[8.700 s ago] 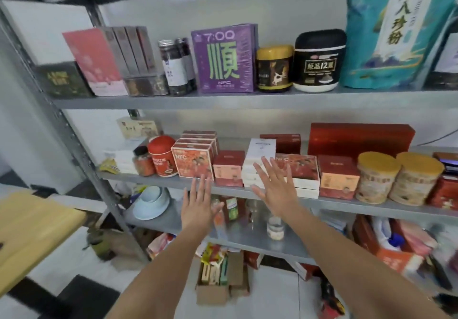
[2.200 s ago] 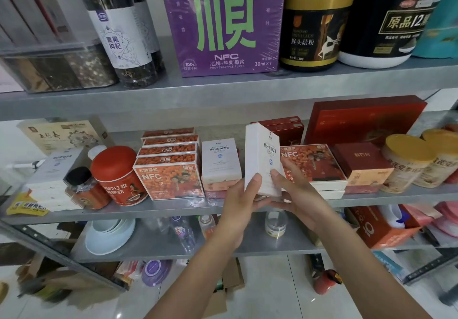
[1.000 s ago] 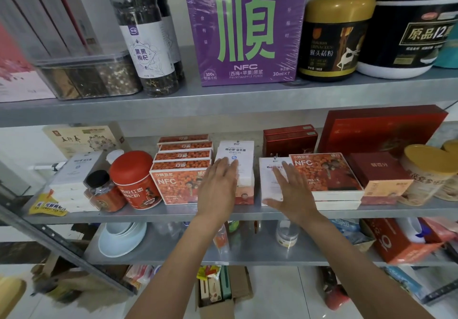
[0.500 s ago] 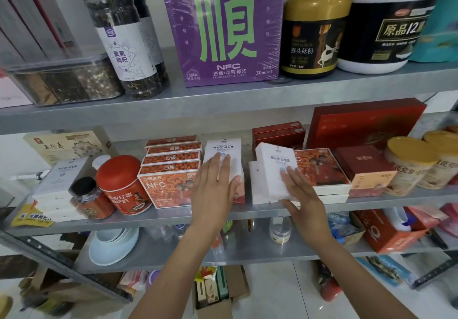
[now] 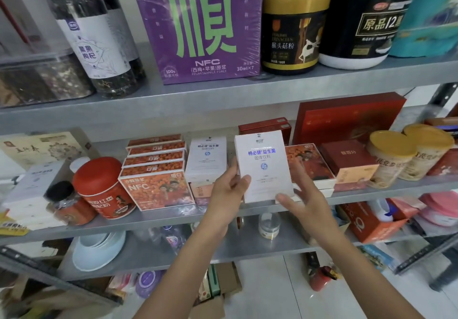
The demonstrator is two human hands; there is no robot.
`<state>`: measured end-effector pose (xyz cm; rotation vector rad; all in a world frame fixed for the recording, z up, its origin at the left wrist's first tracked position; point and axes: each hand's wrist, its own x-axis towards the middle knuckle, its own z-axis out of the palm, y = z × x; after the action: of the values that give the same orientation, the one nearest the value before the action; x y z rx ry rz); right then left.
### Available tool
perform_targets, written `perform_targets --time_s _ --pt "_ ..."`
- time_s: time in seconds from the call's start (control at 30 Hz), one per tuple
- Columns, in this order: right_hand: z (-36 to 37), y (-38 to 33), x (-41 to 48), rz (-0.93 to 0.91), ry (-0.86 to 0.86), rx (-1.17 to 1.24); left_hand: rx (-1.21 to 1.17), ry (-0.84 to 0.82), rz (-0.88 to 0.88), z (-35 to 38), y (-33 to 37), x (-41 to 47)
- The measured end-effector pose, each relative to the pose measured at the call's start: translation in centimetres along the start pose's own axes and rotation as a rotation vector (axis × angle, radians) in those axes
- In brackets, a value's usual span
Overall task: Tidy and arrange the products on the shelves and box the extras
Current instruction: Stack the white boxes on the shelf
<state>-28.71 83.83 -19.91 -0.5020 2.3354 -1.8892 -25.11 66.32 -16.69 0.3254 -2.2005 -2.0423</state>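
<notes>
Two-handed hold: left hand and right hand around upright white box.

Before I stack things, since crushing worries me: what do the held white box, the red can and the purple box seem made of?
White box: matte printed cardboard, judging by crisp folded edges. Red can: smooth, softly shiny; metal or coated paperboard, unclear. Purple box: cardboard under glossy plastic wrap, showing wrinkles.
</notes>
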Motion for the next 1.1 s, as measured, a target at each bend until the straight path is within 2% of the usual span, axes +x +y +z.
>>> perform_targets --time_s 0.07,0.1,0.17,0.23,0.27,0.37,0.43,0.47,0.53,0.63,0.67,0.73,0.8,0.87,0.93,1.0,1.07,1.1 --pt "-0.2 0.2 0.2 0.101 -0.027 0.315 0.027 -0.013 -0.015 0.3 -0.1 -0.1" --pt "-0.1 0.2 0.4 0.144 0.007 0.397 0.06 -0.013 -0.012 0.6 -0.1 -0.2" --pt "0.3 0.0 0.3 0.146 0.12 0.387 0.285 0.033 0.051 0.9 -0.1 -0.4" --pt "0.8 -0.1 -0.1 0.012 0.264 0.093 0.482 0.08 0.128 1.2 -0.3 -0.5" --pt "1.1 -0.3 -0.4 -0.082 0.321 -0.114 0.438 0.044 0.15 1.4 -0.3 -0.7" --pt "2.5 -0.3 -1.4 -0.4 0.412 -0.564 0.005 -0.071 0.035 2.1 0.4 -1.4" --pt "3.0 -0.2 -1.8 -0.556 0.306 -0.617 -0.153 0.006 -0.026 2.0 0.7 -1.6" --pt "3.1 -0.2 -2.0 -0.564 0.2 -0.569 -0.204 0.042 -0.052 1.7 0.8 -1.7" --pt "2.9 -0.2 -2.0 -0.416 0.017 -0.349 -0.292 0.039 -0.085 0.9 0.9 -1.6" --pt "2.2 -0.2 -1.6 0.019 -0.042 0.119 -0.397 -0.033 -0.109 0.0 0.8 -1.8" --pt "2.0 0.0 -1.4 0.105 -0.091 0.275 -0.408 -0.06 -0.101 -0.3 0.7 -1.9" --pt "1.7 0.4 -1.2 0.175 -0.129 0.468 -0.352 -0.092 -0.062 -0.5 0.5 -1.8" --pt "1.7 0.6 -1.2 0.18 -0.04 0.52 -0.143 -0.012 0.025 -0.2 0.4 -1.8" --pt "2.2 0.3 -1.1 0.134 0.125 0.441 0.145 0.163 0.136 0.3 0.4 -1.9" --pt "3.0 -0.2 -1.1 0.011 0.268 0.267 0.266 0.273 0.211 0.6 0.4 -2.4" --pt "3.6 -0.5 -1.2 -0.183 0.33 -0.003 0.146 0.151 0.205 1.1 0.3 -2.7" --pt "4.3 -0.7 -1.6 -0.331 0.305 -0.184 -0.094 0.008 0.091 1.6 0.5 -3.1" --pt "4.4 -0.7 -1.9 -0.384 0.276 -0.232 -0.164 -0.003 0.057 1.6 0.6 -3.3"
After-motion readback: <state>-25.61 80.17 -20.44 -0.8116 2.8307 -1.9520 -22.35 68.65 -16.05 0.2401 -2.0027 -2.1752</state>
